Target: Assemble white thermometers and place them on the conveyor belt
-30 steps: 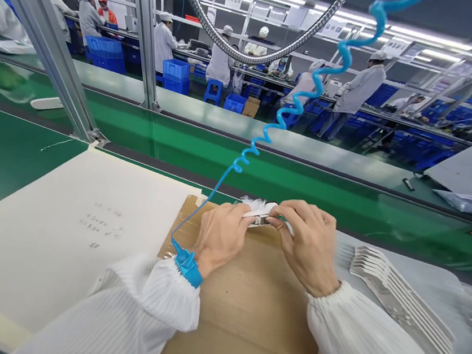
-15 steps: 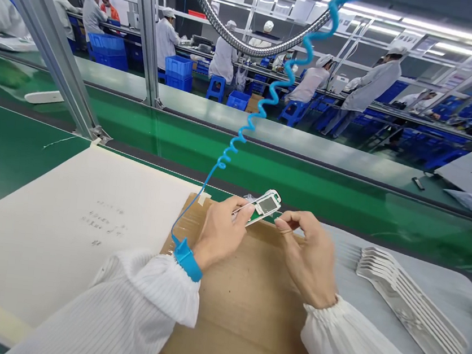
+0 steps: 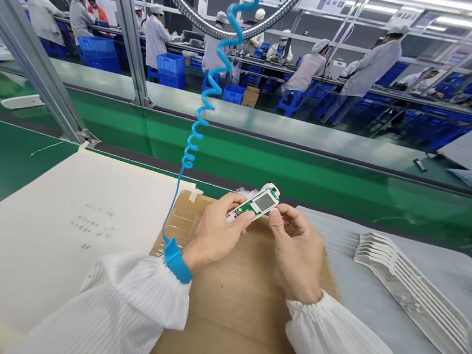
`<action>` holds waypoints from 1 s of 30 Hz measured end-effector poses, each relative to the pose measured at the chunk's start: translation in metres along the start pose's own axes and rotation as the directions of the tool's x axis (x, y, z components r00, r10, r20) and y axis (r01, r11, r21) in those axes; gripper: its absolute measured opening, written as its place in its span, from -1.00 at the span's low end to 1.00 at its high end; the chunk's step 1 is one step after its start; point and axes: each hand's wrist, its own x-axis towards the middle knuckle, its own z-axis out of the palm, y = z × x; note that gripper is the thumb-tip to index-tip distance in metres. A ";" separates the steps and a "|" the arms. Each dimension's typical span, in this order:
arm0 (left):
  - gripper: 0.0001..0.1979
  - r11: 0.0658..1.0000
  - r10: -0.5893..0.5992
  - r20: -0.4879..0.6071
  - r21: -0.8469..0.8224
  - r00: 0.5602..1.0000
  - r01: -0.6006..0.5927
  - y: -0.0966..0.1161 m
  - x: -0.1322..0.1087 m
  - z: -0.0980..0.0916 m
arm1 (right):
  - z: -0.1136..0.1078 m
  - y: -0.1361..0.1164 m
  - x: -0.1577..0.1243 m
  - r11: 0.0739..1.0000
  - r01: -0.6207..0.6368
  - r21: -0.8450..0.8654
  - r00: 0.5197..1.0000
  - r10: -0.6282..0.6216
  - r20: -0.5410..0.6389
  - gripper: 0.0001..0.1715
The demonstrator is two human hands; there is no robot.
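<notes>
My left hand (image 3: 221,229) is closed around the lower end of a white handheld device housing (image 3: 274,188). Inside the housing sit a green circuit board (image 3: 246,207) and a small grey screen (image 3: 265,203), both facing up. The housing is tilted, its rounded end pointing away to the right. My right hand (image 3: 298,249) has its thumb and fingers pinched at the right edge of the housing, beside the screen; the other fingers curl behind. A blue wrist strap (image 3: 177,260) with a coiled cord circles my left wrist. Beneath both hands lies brown cardboard (image 3: 229,312).
Several stacked white plastic shells (image 3: 413,299) lie on a grey sheet to the right. A white sheet with handwriting (image 3: 43,223) covers the left side. Crumpled clear plastic (image 3: 246,192) lies behind the device. The blue coiled cord (image 3: 208,103) hangs in front; several people work beyond.
My right hand has moved in from just off the device to its right edge. The housing has turned so more of the board and screen shows. The view has shifted slightly right.
</notes>
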 end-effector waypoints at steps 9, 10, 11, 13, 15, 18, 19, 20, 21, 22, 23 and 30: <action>-0.83 0.905 0.173 -0.079 0.407 0.982 -0.126 0.012 -0.010 0.006 | 0.006 -0.004 -0.003 0.931 -0.239 0.274 0.970 0.241 0.028 -0.51; -0.83 0.898 0.175 -0.076 0.422 0.982 -0.127 0.012 -0.011 0.006 | 0.006 -0.004 -0.003 0.925 -0.262 0.277 0.964 0.262 0.038 -0.52; -0.82 0.890 0.178 -0.073 0.437 0.981 -0.129 0.012 -0.011 0.006 | 0.005 -0.004 -0.003 0.920 -0.279 0.276 0.960 0.278 0.043 -0.52; -0.82 0.875 0.194 -0.061 0.463 0.979 -0.144 0.013 -0.012 0.006 | 0.005 -0.003 -0.003 0.915 -0.299 0.271 0.953 0.298 0.045 -0.52; -0.82 0.859 0.214 -0.042 0.484 0.976 -0.168 0.013 -0.013 0.007 | 0.005 -0.003 -0.005 0.917 -0.304 0.258 0.953 0.297 0.069 -0.53; -0.81 0.820 0.179 -0.078 0.562 0.981 -0.105 0.013 -0.013 0.009 | 0.005 -0.007 -0.012 0.919 -0.301 0.256 0.951 0.268 0.156 -0.52; -0.81 0.801 0.147 -0.123 0.597 0.982 -0.045 0.012 -0.012 0.010 | 0.005 -0.009 -0.013 0.920 -0.293 0.259 0.950 0.249 0.189 -0.53; -0.82 0.782 0.112 -0.181 0.623 0.977 0.026 0.011 -0.011 0.009 | 0.005 -0.011 -0.014 0.926 -0.275 0.257 0.951 0.223 0.214 -0.54; -0.83 0.768 0.083 -0.248 0.634 0.965 0.097 0.010 -0.009 0.008 | 0.005 -0.012 -0.012 0.939 -0.245 0.242 0.955 0.191 0.227 -0.56; -0.84 0.763 0.062 -0.314 0.627 0.947 0.158 0.009 -0.006 0.005 | 0.005 -0.013 -0.008 0.957 -0.203 0.206 0.961 0.155 0.227 -0.59; -0.84 0.769 0.050 -0.372 0.606 0.927 0.202 0.008 -0.003 0.002 | 0.004 -0.012 -0.001 0.980 -0.148 0.136 0.971 0.118 0.208 -0.62; -0.89 0.867 0.029 -0.505 0.442 0.862 0.230 0.004 0.009 -0.015 | 0.010 0.017 0.066 0.755 0.167 -0.634 0.970 -0.009 0.244 -0.84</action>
